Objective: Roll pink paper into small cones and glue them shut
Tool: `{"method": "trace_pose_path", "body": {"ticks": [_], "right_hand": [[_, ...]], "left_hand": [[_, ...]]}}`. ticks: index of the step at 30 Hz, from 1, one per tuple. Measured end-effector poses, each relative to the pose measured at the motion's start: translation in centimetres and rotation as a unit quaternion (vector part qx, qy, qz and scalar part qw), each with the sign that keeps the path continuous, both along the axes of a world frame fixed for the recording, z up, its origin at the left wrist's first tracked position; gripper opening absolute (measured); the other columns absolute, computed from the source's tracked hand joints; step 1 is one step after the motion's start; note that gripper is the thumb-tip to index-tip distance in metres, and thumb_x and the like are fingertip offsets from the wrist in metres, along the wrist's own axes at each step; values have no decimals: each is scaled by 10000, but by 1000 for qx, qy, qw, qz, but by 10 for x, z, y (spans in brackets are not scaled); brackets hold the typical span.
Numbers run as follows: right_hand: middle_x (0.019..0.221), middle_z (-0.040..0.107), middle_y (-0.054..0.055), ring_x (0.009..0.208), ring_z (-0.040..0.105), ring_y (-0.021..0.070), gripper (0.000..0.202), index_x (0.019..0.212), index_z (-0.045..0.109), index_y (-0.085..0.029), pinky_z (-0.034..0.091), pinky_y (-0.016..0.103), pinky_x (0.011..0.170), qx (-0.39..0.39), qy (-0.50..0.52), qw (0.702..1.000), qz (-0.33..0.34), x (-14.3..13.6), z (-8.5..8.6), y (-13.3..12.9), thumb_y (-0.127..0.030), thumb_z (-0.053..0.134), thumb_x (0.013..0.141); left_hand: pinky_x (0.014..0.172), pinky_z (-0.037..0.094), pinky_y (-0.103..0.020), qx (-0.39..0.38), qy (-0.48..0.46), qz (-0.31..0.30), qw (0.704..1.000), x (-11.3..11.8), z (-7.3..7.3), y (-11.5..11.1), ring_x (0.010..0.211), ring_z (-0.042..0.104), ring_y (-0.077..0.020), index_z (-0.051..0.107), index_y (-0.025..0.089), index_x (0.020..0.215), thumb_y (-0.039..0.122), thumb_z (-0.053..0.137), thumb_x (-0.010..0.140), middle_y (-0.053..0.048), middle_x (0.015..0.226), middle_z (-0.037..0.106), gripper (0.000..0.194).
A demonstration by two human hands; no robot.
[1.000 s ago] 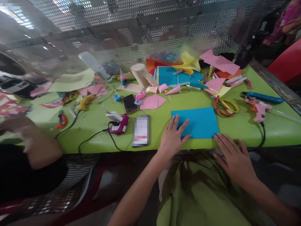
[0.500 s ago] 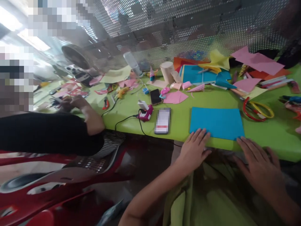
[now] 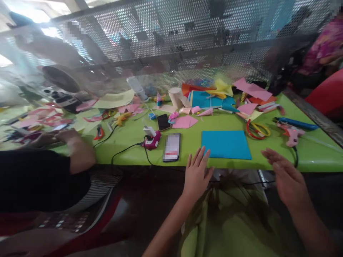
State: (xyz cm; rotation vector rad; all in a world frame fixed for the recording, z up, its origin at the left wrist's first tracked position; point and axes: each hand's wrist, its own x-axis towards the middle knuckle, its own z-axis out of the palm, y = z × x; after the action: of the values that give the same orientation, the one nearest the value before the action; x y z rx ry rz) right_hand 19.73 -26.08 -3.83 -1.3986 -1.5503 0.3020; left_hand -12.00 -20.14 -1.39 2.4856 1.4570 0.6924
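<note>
We see the blue paper sheet [image 3: 226, 144] lying flat on the green table [image 3: 308, 157], just right of centre in the frame, its near edge close to the table's front edge. Our left hand [image 3: 197, 173] sits at the lower centre, fingers spread and flat, the fingertips at the sheet's near left corner; whether they touch it we cannot tell. Our right hand [image 3: 285, 176] hovers at the lower right, open and empty, a little apart from the sheet's near right corner and blurred. Neither hand holds anything.

To handle the sheet well from here, we judge it best to press the left fingertips onto the near left corner so the paper cannot slide, bring the right hand to the opposite near corner, and keep both edges square to the table edge before lifting or creasing anything.

Left of the sheet lies a phone [image 3: 172, 147], and beside it a small pink device [image 3: 152, 141] with a black cable. To the right sit the red and yellow scissors [image 3: 256, 129] and a pink glue gun [image 3: 291, 134]. Coloured paper scraps [image 3: 214, 96] crowd the far side, in the upper middle of the frame. At the left, another person's arm [image 3: 77, 153] rests on the table.
</note>
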Motion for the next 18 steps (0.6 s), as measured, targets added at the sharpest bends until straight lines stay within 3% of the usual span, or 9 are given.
{"method": "trace_pose_path", "body": {"ticks": [3,8,11,13,15,18], "right_hand": [[1262,758,147,1158,751,308,619,1572,555,-285,615,515,929,-79,236,964,92,-5,18,-4,-444,174,1111],[807,661,88,777,676,292,813,1594,566,-269,580,461,785,-184,279,927,169,-32,33,-14,-560,21,1065],[724,599,77,749,636,312,872,1566,601,-263,553,476,786,-217,314,905,190,-50,36,-16,-595,-14,1044],[700,569,72,747,613,314,890,1442,693,-267,542,475,771,-240,350,884,197,-59,38,-16,-622,-14,1035],[701,536,60,729,578,293,840,1224,764,-281,537,452,741,-249,394,860,210,-66,41,-15,-685,53,1027],[764,535,48,763,549,256,699,952,738,-277,526,404,739,-239,455,827,225,-72,44,-12,-809,286,986]], "left_hand": [[1275,401,-538,-32,-137,-45,989,18,20,-1,1488,559,-258,528,276,1560,314,517,1099,-104,1583,619,463],[1114,549,-445,-121,-312,-124,934,61,45,-3,1254,693,-249,649,258,1426,323,619,1063,-88,1312,769,369],[1043,589,-413,-189,-347,-128,910,84,46,-3,1174,714,-249,639,241,1436,354,752,984,-87,1242,770,480],[1000,596,-382,-208,-360,-124,901,94,44,-1,1116,717,-239,666,215,1376,321,805,936,-80,1170,764,474],[973,584,-350,-202,-364,-141,898,100,40,1,1070,710,-217,716,199,1233,260,767,953,-67,1099,749,291],[942,558,-324,-175,-343,-178,906,102,36,7,1042,685,-204,722,196,1031,237,660,1016,-62,1028,728,76]]}}
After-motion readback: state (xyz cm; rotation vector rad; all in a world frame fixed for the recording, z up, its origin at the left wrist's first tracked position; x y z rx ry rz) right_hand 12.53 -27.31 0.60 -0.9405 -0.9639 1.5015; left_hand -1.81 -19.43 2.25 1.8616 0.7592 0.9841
